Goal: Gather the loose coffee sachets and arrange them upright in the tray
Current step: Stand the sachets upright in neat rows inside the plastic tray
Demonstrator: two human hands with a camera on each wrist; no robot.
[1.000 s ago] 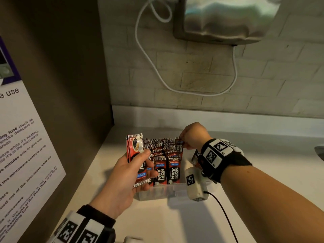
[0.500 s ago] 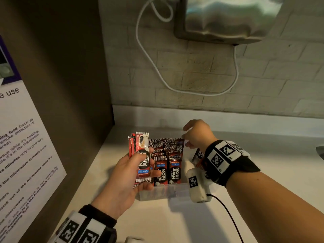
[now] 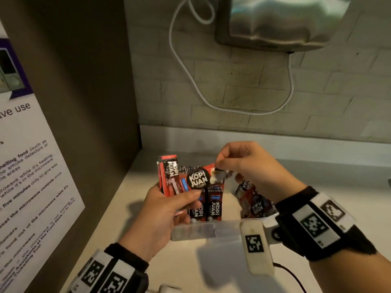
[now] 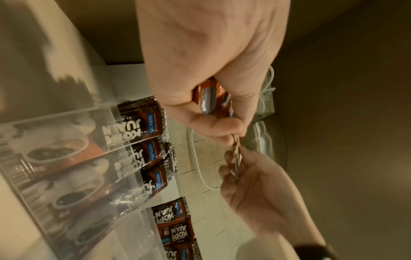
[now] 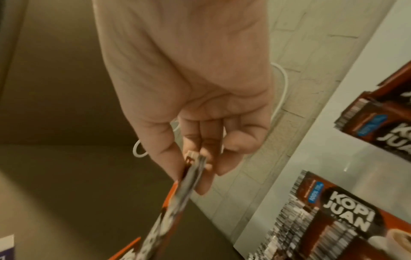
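One sachet (image 3: 197, 179) newly lifted between both pinching hands, left hand (image 3: 160, 216) also gripping a half-hidden bundle (image 3: 169, 174).

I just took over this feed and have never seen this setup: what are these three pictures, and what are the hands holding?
No machine here: a person works with bare hands, wearing one camera on the head and one on each wrist. The head view looks down at a pale counter with a clear tray of upright coffee sachets. The left hand grips a small stack of sachets. The right hand pinches the end of one sachet from that stack. The wrist views show each hand close up.
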